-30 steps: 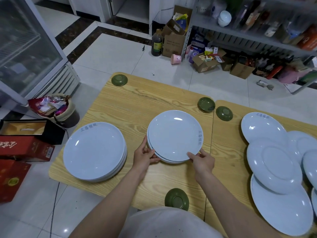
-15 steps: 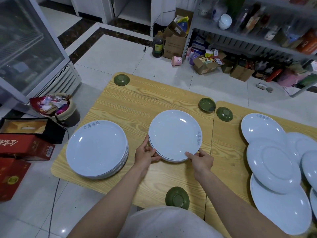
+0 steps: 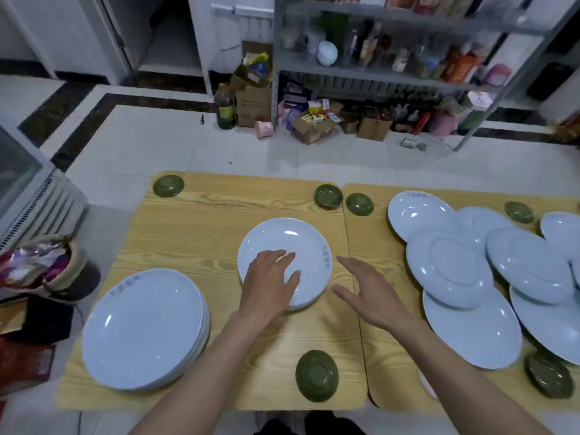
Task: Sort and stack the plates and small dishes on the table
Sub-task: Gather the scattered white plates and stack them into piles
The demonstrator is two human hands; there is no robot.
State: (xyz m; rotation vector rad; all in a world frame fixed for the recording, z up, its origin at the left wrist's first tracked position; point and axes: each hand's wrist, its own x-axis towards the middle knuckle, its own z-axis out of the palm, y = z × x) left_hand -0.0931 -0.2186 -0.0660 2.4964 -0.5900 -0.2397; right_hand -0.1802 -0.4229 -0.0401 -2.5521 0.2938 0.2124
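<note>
Plate stack (image 3: 292, 240) is covered by the flat left hand (image 3: 270, 282); right hand (image 3: 367, 291) is spread empty; right-frame plates (image 3: 452, 265) seem next.

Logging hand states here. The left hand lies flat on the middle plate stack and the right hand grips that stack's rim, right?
The grip is wrong: the head view shows the right hand open beside the middle plate stack, fingers straight, gripping nothing. The left hand does lie flat on it.
</note>
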